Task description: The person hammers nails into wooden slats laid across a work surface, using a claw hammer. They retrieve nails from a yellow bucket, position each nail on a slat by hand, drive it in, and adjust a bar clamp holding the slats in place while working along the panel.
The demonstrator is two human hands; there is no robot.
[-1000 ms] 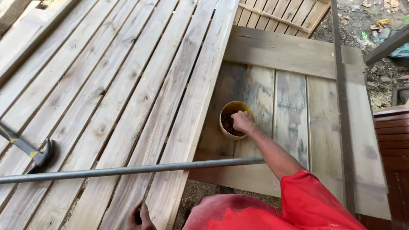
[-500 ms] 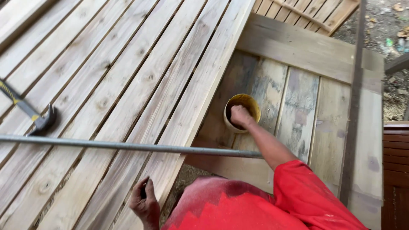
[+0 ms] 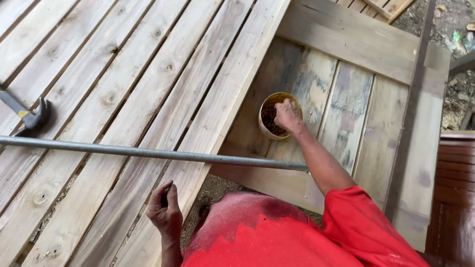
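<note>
While the right hand (image 3: 288,116) is set over the rim of a round yellow tub (image 3: 269,106), its fingers (image 3: 282,123) are bunched and dipped into the dark, rusty small pieces with which the tub is filled; whether any piece is pinched cannot be told. The tub is stood upright, mouth up, on a weathered grey wooden counter (image 3: 346,113) made of boards laid side by side. Left of the tub, a large panel of pale wooden slats (image 3: 148,94) is laid at a slant, its slats run from lower left to upper right. Below and left of the tub, the left hand (image 3: 166,210) is rested on the near edge of that panel, curled loosely around something small and dark that cannot be made out. A long grey metal bar (image 3: 148,153) is laid across the slats, its long axis nearly level, its right end below the tub. Far left of the tub, a hammer (image 3: 32,118) is lain on the slats, head towards the tub. Bare littered ground (image 3: 460,24) is seen beyond the counter.
</note>
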